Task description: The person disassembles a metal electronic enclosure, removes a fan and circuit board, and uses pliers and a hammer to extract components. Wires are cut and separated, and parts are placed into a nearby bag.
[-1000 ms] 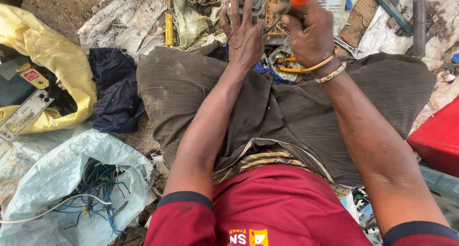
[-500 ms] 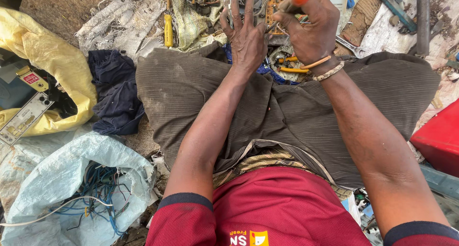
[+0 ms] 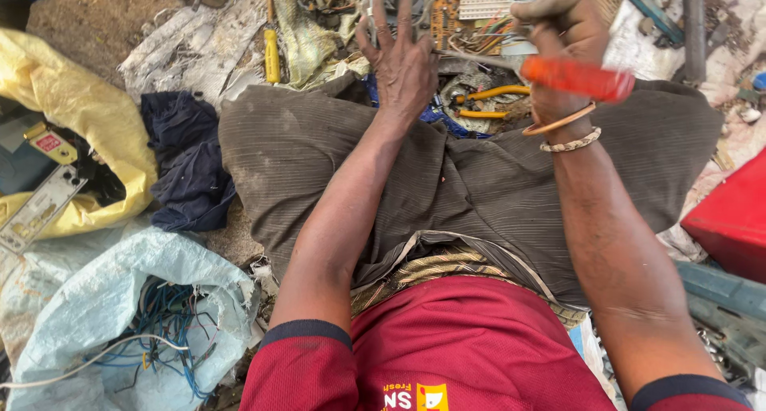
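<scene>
Here we are, seated on the ground, knees spread under brown trousers (image 3: 479, 179), and the work sits right at the top of the view: a circuit board (image 3: 479, 0), yellowish with a pale ribbed block and a tangle of coloured wires, lies just beyond the knees. The left hand (image 3: 403, 60) presses flat against a grey part beside it, fingers spread and open, gripping nothing, simply bracing. The right hand (image 3: 562, 36) is closed around a screwdriver (image 3: 574, 76) with an orange handle, and here's the change: a second ago that handle stuck up out of the fist near the top edge, and now it has swung down and lies almost level across the wrist, its metal shaft pointing left toward the board's wires. That reads to me like a shift from stabbing down to prying sideways at the board, though the tip itself is hidden among the wires. The left hand has barely moved in that time. Yellow-handled pliers (image 3: 491, 100) lie between the knees, just below the board. Off to the left there's another yellow-handled screwdriver (image 3: 272, 53) on the rubble, a dark blue cloth (image 3: 183, 156), a yellow sack (image 3: 80, 108), and a pale sack (image 3: 120, 299) holding blue wires.
</scene>
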